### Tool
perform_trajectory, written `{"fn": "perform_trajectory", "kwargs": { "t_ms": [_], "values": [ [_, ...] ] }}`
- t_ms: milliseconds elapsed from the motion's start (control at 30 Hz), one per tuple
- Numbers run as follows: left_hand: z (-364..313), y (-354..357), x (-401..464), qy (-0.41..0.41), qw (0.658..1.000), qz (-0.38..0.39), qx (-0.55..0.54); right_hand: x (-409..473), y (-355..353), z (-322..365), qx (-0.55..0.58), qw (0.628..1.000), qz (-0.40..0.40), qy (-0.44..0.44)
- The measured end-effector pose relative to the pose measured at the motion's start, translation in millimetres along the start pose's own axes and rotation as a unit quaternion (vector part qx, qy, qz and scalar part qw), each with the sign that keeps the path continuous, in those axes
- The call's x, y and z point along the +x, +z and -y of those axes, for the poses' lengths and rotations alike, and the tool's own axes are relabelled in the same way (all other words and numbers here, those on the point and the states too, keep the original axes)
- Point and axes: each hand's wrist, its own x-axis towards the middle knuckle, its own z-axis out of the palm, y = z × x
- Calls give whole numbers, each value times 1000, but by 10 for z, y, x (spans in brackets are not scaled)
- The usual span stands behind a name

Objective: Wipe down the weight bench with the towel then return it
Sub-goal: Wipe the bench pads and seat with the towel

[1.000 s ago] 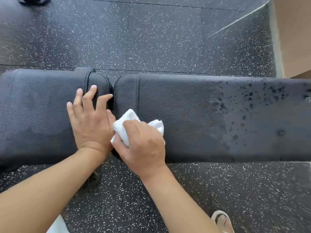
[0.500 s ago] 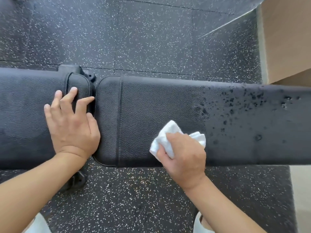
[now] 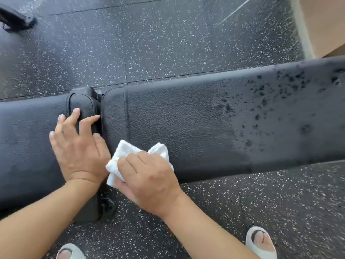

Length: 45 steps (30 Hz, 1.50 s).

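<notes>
A black padded weight bench (image 3: 196, 116) runs across the view, split by a gap into a left pad and a longer right pad. Dark wet spots speckle its right end. My right hand (image 3: 149, 180) grips a crumpled white towel (image 3: 127, 156) and presses it on the right pad's near edge, close to the gap. My left hand (image 3: 78, 146) lies flat on the left pad, fingers spread, touching the gap and nearly touching the towel.
Black speckled rubber floor (image 3: 149, 43) surrounds the bench. A tan wall (image 3: 324, 25) rises at the far right. A dark piece of equipment (image 3: 16, 21) sits at the far left. My feet in pale slippers (image 3: 261, 243) stand near the bench's front edge.
My right hand slid the towel right along the pad, then came back left to the gap beside my left hand. My left hand stayed planted on the left pad.
</notes>
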Motion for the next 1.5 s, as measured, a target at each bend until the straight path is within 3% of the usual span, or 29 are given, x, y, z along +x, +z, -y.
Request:
{"fn": "perform_trajectory", "kwargs": {
  "t_ms": [300,500,700,833,1000,1267,1400,1500],
  "values": [
    [-31,-35,2,6,1000,-4,-11,-391,-1013,-1305,-69,997,-1,43],
    [18,-12,15,13,1000,1,-10,-190,-651,-893,-145,973,-50,172],
    [49,41,12,6,1000,9,-7,623,164,-86,-86,989,-17,123],
    [78,76,8,-8,1000,2,-4,990,435,24,-50,989,-10,139],
    [30,10,17,-9,999,30,0,837,266,-77,9,993,-11,115],
    [-271,-408,269,-47,992,115,-20,-419,-763,-885,-43,995,-11,86],
    [-843,-380,352,98,984,144,-25,-824,-1032,-1066,-56,992,9,115],
    [-1321,-187,374,125,978,166,-16,-795,-1096,-1077,-80,990,-4,113]
  ]
}}
